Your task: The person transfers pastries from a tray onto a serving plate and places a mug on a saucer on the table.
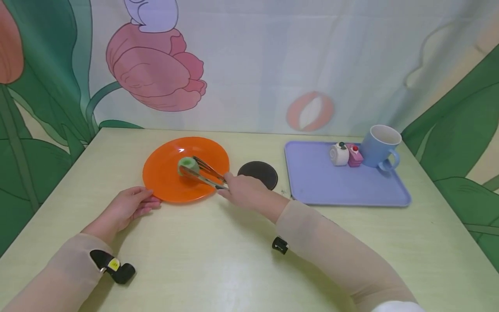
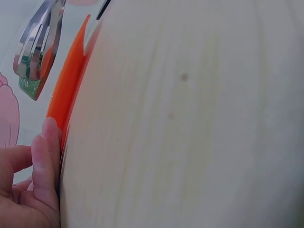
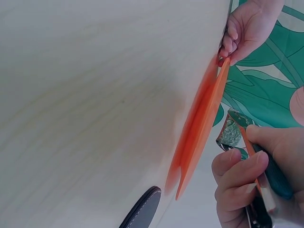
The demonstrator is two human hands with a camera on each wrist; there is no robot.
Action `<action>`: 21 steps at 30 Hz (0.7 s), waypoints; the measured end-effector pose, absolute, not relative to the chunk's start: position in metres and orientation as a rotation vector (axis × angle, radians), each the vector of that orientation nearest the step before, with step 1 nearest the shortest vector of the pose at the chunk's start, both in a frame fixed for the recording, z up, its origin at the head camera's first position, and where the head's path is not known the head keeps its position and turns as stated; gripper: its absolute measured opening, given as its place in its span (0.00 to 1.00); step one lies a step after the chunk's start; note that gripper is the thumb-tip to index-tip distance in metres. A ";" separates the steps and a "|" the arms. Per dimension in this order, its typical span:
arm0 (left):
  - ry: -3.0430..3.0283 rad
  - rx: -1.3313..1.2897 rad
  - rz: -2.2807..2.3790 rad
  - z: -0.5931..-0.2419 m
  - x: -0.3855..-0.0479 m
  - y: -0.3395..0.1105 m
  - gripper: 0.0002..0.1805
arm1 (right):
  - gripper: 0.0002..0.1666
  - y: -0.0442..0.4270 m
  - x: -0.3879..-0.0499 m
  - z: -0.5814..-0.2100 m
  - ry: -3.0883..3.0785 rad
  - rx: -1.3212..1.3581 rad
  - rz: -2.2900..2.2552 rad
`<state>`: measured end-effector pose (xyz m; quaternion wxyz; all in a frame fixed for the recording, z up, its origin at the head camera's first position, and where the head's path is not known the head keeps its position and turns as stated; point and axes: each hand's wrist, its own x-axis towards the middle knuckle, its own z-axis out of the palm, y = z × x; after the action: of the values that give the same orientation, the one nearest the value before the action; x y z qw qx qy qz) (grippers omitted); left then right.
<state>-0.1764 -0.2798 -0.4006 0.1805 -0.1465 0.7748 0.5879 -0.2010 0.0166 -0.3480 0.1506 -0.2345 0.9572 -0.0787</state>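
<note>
Lilac tray (image 1: 312,184), orange plate (image 1: 165,175), tongs (image 1: 205,180), green piece (image 1: 189,163): gripped, seemingly not yet released.
The tray, to the right of the right hand (image 1: 243,190), bears a blue mug (image 1: 376,149) and two small cakes (image 1: 339,155); the plate lies ahead of the left hand (image 1: 130,203), which pinches its rim; the tongs are clamped in the right hand's curled fingers, the piece between their tips, ahead and left of that hand. Picking up looks done, letting go left. Only the head view shows the tray and its load; both wrist views show a gap between piece and plate, unclear from above.
</note>
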 end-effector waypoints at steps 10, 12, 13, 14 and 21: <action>2.192 -0.409 1.667 -0.401 -0.175 -0.282 0.27 | 0.25 0.012 -0.203 -0.347 2.734 -0.669 -0.217; 2.195 -0.411 1.661 -0.401 -0.175 -0.282 0.27 | 0.25 0.010 -0.204 -0.348 2.732 -0.676 -0.217; 2.196 -0.412 1.659 -0.401 -0.175 -0.282 0.27 | 0.25 0.010 -0.204 -0.349 2.732 -0.679 -0.219; 2.197 -0.415 1.658 -0.401 -0.175 -0.282 0.27 | 0.24 0.009 -0.204 -0.349 2.730 -0.682 -0.224; 2.182 -0.413 1.668 -0.401 -0.176 -0.281 0.27 | 0.22 0.005 -0.206 -0.352 2.712 -0.707 -0.219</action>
<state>-0.1761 -0.2808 -0.4011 0.1809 -0.1462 0.7726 0.5907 -0.2064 0.0047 -0.3518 0.1643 -0.2481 0.9516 -0.0768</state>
